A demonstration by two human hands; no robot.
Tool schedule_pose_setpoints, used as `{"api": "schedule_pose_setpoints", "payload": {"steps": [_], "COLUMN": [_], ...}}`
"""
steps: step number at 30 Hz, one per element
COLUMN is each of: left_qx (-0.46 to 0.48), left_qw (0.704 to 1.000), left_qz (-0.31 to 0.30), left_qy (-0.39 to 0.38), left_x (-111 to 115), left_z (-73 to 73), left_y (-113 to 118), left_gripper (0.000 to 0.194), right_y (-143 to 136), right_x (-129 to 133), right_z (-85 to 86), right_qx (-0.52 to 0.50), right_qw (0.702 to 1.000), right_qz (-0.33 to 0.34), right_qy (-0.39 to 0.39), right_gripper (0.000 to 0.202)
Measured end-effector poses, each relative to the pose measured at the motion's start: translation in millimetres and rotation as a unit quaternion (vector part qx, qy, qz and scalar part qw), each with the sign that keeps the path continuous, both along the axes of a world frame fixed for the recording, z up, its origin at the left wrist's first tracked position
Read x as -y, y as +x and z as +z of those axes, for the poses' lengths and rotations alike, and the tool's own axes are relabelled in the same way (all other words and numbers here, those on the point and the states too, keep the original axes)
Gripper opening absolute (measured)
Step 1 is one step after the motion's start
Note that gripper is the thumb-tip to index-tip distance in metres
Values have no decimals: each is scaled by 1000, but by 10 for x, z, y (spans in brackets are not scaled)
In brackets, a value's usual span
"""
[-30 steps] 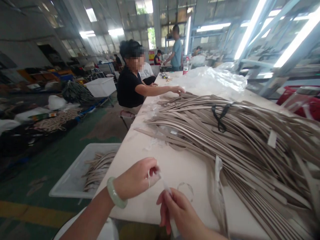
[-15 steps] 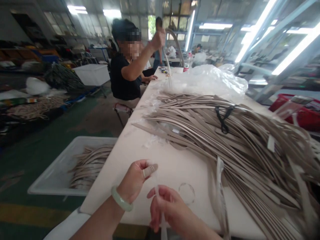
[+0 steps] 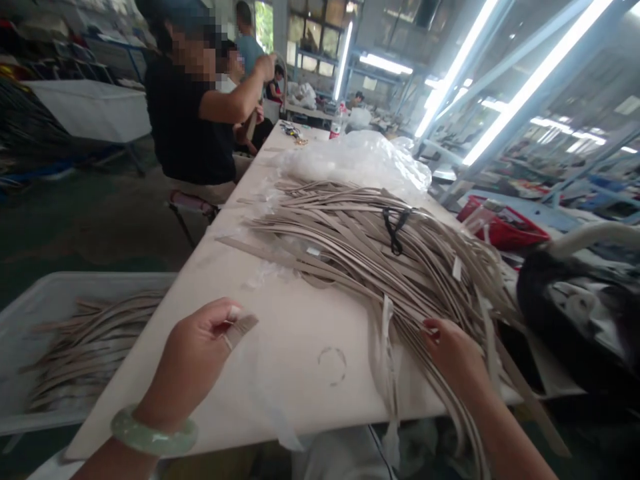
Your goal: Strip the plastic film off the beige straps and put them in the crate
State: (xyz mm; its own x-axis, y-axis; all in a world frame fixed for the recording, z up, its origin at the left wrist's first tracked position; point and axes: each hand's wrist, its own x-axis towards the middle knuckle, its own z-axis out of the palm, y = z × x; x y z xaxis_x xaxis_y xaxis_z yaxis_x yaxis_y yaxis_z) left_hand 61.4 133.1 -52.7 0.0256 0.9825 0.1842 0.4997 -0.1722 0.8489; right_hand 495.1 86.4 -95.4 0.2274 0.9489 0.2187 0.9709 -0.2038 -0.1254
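Observation:
My left hand (image 3: 197,360), with a pale green bangle (image 3: 153,432) at the wrist, is closed over the left part of the table. The end of a taupe strip (image 3: 243,328) sticks out of its fingers. A thin translucent film strip (image 3: 267,400) hangs below it, over the table's front edge. On the right, my right hand (image 3: 455,350) has its fingers pinched at the near side of the large pile of taupe strips (image 3: 350,247). What is between those fingertips is too small to make out. A black tie (image 3: 396,230) lies on the pile.
Crumpled clear plastic (image 3: 360,160) lies behind the pile on the white table (image 3: 295,340). A bin of strips (image 3: 45,283) stands at lower left. A person in black (image 3: 187,127) sits by the table's left side. A red basket (image 3: 500,223) is at the right.
My hands have moved apart: the right one went from beside the left over to the strip pile. The view has turned right. The seated person's raised hand is lower, near strips.

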Motion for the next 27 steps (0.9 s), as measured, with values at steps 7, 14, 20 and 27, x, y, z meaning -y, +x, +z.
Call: {"api": "schedule_pose_setpoints", "payload": {"steps": [7,14,20,27], "left_qx": [16,36,34,50], "left_qw": [995,982,975,971], "left_qz": [-80,-183,-216,-228], "left_qy": [-62,-22,-30,-51], "left_x": [-6,55,109,135], "left_z": [45,23,39,100], "left_y": [113,166,154,97], "left_gripper": [45,39,38,34], "right_y": [-169,-631,-1624,-2227], "right_x": [-159,-38,-2,-261], "right_z": [-70,246,389,563], "right_qx": [-50,-533,-817,-749], "right_qw": [997,806,515,620], "right_qz": [2,128,198,231], "right_qy": [-50,-222,-167,36], "right_gripper": [26,42,41,17]}}
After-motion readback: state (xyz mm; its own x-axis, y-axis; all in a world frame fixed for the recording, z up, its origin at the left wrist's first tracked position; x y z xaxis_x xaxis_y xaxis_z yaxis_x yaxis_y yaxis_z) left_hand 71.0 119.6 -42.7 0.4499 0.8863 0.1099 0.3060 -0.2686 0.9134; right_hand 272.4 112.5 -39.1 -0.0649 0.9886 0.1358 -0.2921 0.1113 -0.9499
